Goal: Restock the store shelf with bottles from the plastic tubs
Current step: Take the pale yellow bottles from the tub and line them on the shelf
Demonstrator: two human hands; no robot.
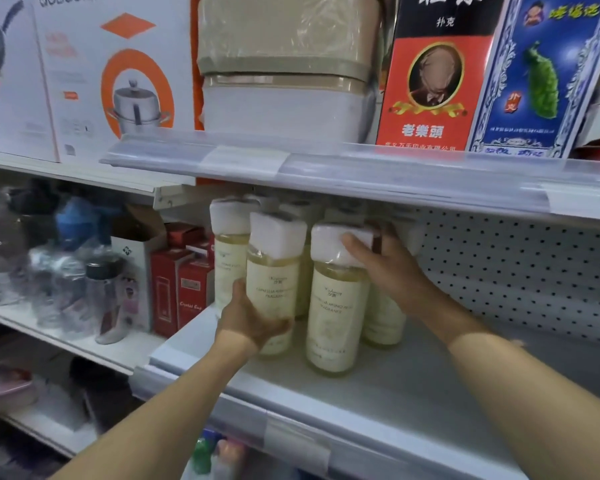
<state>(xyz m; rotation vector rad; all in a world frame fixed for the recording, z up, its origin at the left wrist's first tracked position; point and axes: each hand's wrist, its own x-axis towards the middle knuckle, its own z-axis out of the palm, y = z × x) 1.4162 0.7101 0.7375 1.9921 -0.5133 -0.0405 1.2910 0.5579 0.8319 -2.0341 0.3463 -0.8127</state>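
While left hand (250, 317) grips a near bottle (274, 268) low, right hand (381, 268) clasps cap of bottle at right (333, 306) on shelf (378, 393).

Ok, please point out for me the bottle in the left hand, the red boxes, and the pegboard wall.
bottle in the left hand (272, 271): head view, on its pale label.
red boxes (191, 289): head view, front face of one box.
pegboard wall (516, 268): head view, bare perforated panel.

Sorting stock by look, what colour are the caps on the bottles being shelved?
White caps on pale cream-yellow bottles, clearest in the head view.
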